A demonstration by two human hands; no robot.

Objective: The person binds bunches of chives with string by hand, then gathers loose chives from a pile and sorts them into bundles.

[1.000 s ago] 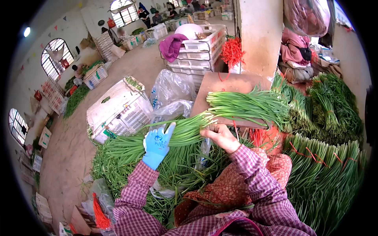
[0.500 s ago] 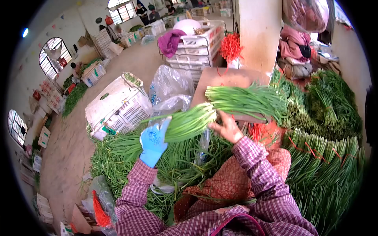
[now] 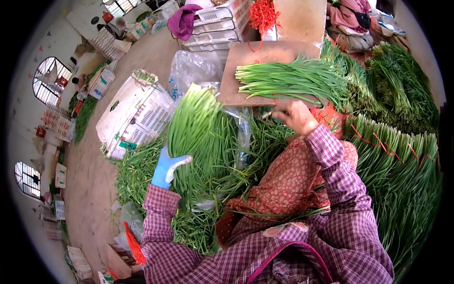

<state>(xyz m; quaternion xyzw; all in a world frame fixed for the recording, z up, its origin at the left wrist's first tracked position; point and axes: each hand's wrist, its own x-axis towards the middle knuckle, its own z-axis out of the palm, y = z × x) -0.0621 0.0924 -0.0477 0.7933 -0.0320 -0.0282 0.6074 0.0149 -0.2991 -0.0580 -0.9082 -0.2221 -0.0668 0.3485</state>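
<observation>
Two bunches of long, slender green stalks are in the middle of the work: one bunch of pale-ended stalks [image 3: 195, 111] rises from a person's left hand in a light-blue glove [image 3: 166, 169], and a second loose green bunch [image 3: 288, 78] lies across a flat brown board [image 3: 231, 94] on the far side. The left arm reaches forward, its hand wrapped around the lower part of the raised bunch, thumb pointing right, pale ends uppermost. The bare right hand [image 3: 300, 117] hangs by the board's near edge, fingers bent in and close together; whether they pinch anything cannot be told. Below, a wide heap of loose green stalks [image 3: 198, 232] spreads to the left of one lap in red patterned cloth [image 3: 274, 184]. To the left sits one white slatted plastic crate [image 3: 150, 118] with a pale cover, greenery showing at its far corner. At the far side, one purple cloth [image 3: 183, 22] drapes over stacked white crates [image 3: 215, 33]. To the right stands a row of green bundles with red ties [image 3: 392, 144].
</observation>
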